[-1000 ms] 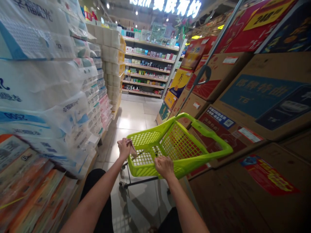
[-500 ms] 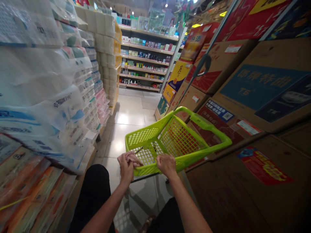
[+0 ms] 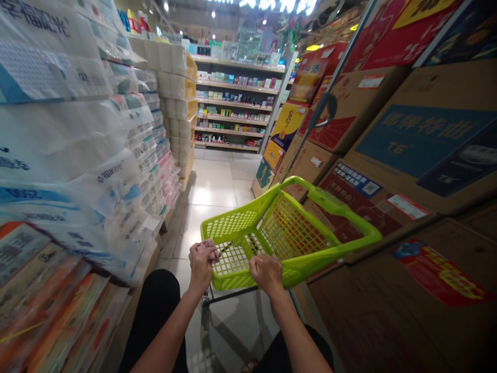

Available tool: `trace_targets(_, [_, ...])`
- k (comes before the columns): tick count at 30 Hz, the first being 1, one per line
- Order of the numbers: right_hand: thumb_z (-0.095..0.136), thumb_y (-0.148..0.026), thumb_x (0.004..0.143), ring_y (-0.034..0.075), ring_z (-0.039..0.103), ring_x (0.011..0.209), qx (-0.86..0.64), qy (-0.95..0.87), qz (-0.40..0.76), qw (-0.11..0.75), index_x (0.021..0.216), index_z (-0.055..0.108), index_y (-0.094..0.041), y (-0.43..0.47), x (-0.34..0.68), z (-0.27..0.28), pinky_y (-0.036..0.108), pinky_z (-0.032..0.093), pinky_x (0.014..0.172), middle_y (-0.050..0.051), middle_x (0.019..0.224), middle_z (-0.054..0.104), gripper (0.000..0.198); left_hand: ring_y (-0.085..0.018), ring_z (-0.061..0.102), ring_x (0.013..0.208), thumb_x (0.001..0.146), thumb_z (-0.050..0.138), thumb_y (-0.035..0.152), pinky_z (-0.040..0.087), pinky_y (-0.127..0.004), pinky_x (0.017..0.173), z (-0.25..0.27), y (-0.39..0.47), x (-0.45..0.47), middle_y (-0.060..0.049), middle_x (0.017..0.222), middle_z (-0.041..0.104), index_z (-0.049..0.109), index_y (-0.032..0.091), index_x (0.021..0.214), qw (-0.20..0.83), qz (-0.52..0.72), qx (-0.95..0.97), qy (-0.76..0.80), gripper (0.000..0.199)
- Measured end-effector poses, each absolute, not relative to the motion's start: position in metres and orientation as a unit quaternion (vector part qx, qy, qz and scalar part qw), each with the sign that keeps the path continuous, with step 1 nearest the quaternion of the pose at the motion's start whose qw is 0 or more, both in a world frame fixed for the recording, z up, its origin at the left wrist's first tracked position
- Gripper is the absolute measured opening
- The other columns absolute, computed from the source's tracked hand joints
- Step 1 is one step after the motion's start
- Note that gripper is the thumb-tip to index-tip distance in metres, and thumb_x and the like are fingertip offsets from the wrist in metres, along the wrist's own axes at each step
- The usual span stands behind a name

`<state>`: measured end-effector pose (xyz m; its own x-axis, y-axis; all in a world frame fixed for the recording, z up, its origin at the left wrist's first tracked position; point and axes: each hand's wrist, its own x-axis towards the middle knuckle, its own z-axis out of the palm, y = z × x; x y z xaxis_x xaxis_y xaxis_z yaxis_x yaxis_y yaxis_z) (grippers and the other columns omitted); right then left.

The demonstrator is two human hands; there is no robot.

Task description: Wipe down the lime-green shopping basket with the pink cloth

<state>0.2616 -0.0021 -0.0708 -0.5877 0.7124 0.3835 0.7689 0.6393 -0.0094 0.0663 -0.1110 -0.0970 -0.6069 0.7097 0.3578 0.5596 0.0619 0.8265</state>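
Observation:
In front of my knees stands a lime-green plastic shopping cart, its lattice basket tilted toward me and nothing in it. My left hand is closed round a crumpled pinkish cloth at the basket's near left corner. Part of the cloth sticks out above the fingers. Gripping the near rim of the cart, my right hand is shut with its knuckles up. The cart's dark lower frame and one wheel show beneath the basket.
Stacked tissue packs rise on the left. Cardboard cartons are piled on the right, close to the cart handle. A thin metal pole slants in front of them. Tiled floor leads to stocked shelves at the back.
The cloth is more bunched up in my left hand, which has shifted slightly along the basket's corner. My right hand stays on the rim. The view has tilted up a little.

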Motion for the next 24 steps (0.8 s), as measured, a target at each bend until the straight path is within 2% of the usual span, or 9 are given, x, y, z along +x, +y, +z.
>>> trace_targets(3, [0.05, -0.02, 0.086, 0.014, 0.057, 0.066, -0.416, -0.887, -0.082, 0.185, 0.059, 0.064, -0.019, -0.003, 0.263, -0.073, 0.031, 0.024, 0.07, 0.003, 0.065, 0.067, 0.031, -0.027, 0.034, 0.132, 0.087, 0.051, 0.026, 0.037, -0.051, 0.108, -0.1, -0.119, 0.08, -0.01, 0.129, 0.04, 0.067, 0.024, 0.104, 0.122, 0.511, 0.446, 0.725, 0.023])
trace_targets(5, [0.049, -0.02, 0.087, 0.015, 0.056, 0.066, -0.416, -0.885, -0.083, 0.189, 0.057, 0.063, -0.019, -0.004, 0.265, -0.074, 0.031, 0.024, 0.071, 0.003, 0.064, 0.066, 0.033, -0.027, 0.036, 0.131, 0.091, 0.048, 0.033, 0.037, -0.048, 0.109, -0.097, -0.124, 0.084, -0.011, 0.129, 0.04, 0.066, 0.021, 0.091, 0.131, 0.522, 0.435, 0.722, 0.022])
trace_targets(8, [0.049, -0.02, 0.088, 0.014, 0.056, 0.065, -0.41, -0.888, -0.08, 0.193, 0.056, 0.062, -0.019, -0.006, 0.266, -0.075, 0.031, 0.025, 0.071, 0.003, 0.064, 0.066, 0.034, -0.025, 0.048, 0.118, 0.091, 0.049, 0.038, 0.037, -0.046, 0.108, -0.094, -0.124, 0.081, -0.01, 0.12, 0.045, 0.06, 0.019, 0.076, 0.12, 0.561, 0.385, 0.723, 0.027])
trace_targets(11, [0.05, -0.019, 0.087, 0.015, 0.056, 0.065, -0.403, -0.89, -0.082, 0.196, 0.057, 0.062, -0.019, -0.006, 0.267, -0.075, 0.031, 0.025, 0.071, 0.003, 0.064, 0.066, 0.032, -0.022, 0.053, 0.112, 0.088, 0.052, 0.033, 0.04, -0.043, 0.105, -0.1, -0.125, 0.069, -0.008, 0.116, 0.051, 0.059, 0.023, 0.101, 0.158, 0.623, 0.348, 0.682, 0.018])
trace_targets(13, [0.049, -0.019, 0.087, 0.015, 0.056, 0.065, -0.403, -0.89, -0.083, 0.199, 0.057, 0.062, -0.019, -0.006, 0.267, -0.075, 0.032, 0.025, 0.071, 0.003, 0.063, 0.066, 0.032, -0.019, 0.058, 0.105, 0.083, 0.055, 0.027, 0.048, -0.037, 0.093, -0.107, -0.127, 0.057, -0.006, 0.115, 0.055, 0.045, 0.027, 0.125, 0.241, 0.672, 0.293, 0.636, 0.043])
trace_targets(14, [0.049, -0.019, 0.087, 0.015, 0.056, 0.065, -0.404, -0.889, -0.082, 0.201, 0.057, 0.062, -0.019, -0.006, 0.267, -0.074, 0.032, 0.025, 0.072, 0.003, 0.063, 0.066, 0.033, -0.017, 0.06, 0.098, 0.08, 0.055, 0.024, 0.051, -0.034, 0.085, -0.112, -0.128, 0.05, -0.005, 0.113, 0.057, 0.037, 0.028, 0.13, 0.286, 0.69, 0.253, 0.616, 0.054])
trace_targets(16, [0.048, -0.02, 0.087, 0.015, 0.056, 0.065, -0.406, -0.887, -0.078, 0.203, 0.057, 0.062, -0.019, -0.007, 0.266, -0.074, 0.031, 0.025, 0.072, 0.003, 0.064, 0.067, 0.034, -0.014, 0.061, 0.086, 0.072, 0.055, 0.02, 0.051, -0.027, 0.072, -0.119, -0.13, 0.04, -0.004, 0.107, 0.06, 0.036, 0.025, 0.127, 0.347, 0.706, 0.183, 0.59, 0.059])
trace_targets(20, [0.048, -0.02, 0.087, 0.015, 0.057, 0.065, -0.411, -0.886, -0.075, 0.201, 0.056, 0.062, -0.019, -0.009, 0.265, -0.072, 0.031, 0.025, 0.072, 0.003, 0.064, 0.067, 0.034, -0.014, 0.06, 0.084, 0.061, 0.058, 0.017, 0.048, -0.022, 0.067, -0.127, -0.129, 0.034, -0.004, 0.1, 0.061, 0.05, 0.02, 0.109, 0.356, 0.699, 0.172, 0.596, 0.049])
trace_targets(24, [0.048, -0.019, 0.087, 0.015, 0.057, 0.065, -0.412, -0.886, -0.077, 0.198, 0.056, 0.062, -0.019, -0.009, 0.265, -0.071, 0.032, 0.025, 0.072, 0.003, 0.064, 0.067, 0.034, -0.014, 0.058, 0.088, 0.06, 0.058, 0.016, 0.047, -0.021, 0.065, -0.127, -0.127, 0.047, -0.003, 0.112, 0.058, 0.046, 0.025, 0.118, 0.315, 0.695, 0.166, 0.625, 0.06])
